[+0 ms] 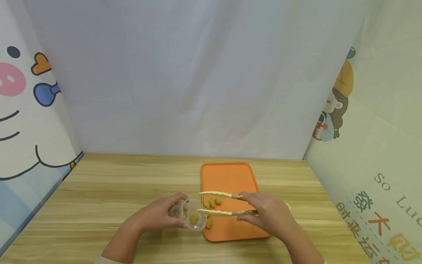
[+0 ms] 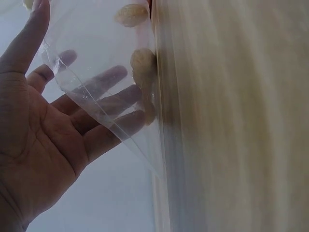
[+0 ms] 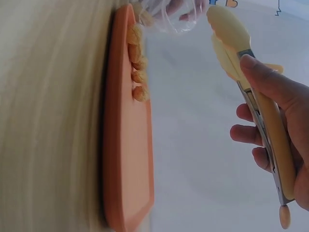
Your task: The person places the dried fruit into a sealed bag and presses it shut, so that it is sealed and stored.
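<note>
My left hand [image 1: 159,213] holds a clear plastic container [image 1: 199,227], tilted with its round mouth toward the tray. Several lumpy, yellowish-brown pieces [image 2: 131,15] lie inside it; their exact kind is unclear. In the left wrist view its fingers pass behind the clear wall, the thumb on the near side. A pair of tongs [image 3: 231,30] with pale yellow scalloped tips is gripped by my right hand [image 1: 271,213]. The tong arms stand apart with nothing seen between them, reaching over the tray toward the container mouth. More such pieces [image 3: 139,76] rest along the tray's left side.
An orange rectangular tray [image 1: 232,179] lies on the wood-grain table [image 1: 132,176], under the tongs. A pale curtain [image 1: 184,80] hangs behind the table, and printed cloths [image 1: 372,146] flank it on both sides.
</note>
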{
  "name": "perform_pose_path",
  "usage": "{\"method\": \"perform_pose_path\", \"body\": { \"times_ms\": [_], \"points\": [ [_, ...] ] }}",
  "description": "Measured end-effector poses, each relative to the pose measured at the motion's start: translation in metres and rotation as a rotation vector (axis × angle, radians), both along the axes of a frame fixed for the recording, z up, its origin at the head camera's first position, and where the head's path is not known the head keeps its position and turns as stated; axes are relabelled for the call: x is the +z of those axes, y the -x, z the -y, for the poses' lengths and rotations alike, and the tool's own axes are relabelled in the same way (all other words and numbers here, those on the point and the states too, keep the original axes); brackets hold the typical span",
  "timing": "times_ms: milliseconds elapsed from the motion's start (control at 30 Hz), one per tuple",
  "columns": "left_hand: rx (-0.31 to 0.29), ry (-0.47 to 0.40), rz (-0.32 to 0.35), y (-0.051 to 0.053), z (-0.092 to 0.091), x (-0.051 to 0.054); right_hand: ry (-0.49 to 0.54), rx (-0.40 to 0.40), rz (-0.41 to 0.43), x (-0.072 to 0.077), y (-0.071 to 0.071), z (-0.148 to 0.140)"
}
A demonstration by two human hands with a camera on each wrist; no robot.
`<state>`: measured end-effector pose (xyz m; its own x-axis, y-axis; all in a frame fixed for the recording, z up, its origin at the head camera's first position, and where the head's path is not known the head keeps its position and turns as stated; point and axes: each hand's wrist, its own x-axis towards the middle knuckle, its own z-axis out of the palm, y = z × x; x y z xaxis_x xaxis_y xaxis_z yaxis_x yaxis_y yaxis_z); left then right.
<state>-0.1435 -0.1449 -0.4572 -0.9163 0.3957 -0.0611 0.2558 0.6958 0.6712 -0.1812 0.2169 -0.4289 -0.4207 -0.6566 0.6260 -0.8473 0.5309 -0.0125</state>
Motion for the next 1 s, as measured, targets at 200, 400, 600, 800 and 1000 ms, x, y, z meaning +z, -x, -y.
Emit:
{"method": "perform_pose_path", "body": {
  "times_ms": [200,400,600,800,1000],
  "points": [
    [0.024,0.009,0.010,0.001,0.000,-0.001,-0.011,-0.037,0.007,0.005,0.006,-0.008],
    [0.044,0.032,0.000,0.001,0.001,0.000,-0.054,-0.085,0.085,0.008,0.011,-0.013],
    [0.028,0.021,0.007,0.002,0.000,0.003,-0.064,-0.113,0.167,0.009,0.013,-0.018],
    [0.030,0.011,0.015,0.003,0.000,0.005,-0.085,-0.166,0.280,0.012,0.013,-0.023],
    [0.025,-0.015,0.037,0.003,0.001,0.004,-0.116,-0.236,0.408,0.015,0.012,-0.027]
  ]
}}
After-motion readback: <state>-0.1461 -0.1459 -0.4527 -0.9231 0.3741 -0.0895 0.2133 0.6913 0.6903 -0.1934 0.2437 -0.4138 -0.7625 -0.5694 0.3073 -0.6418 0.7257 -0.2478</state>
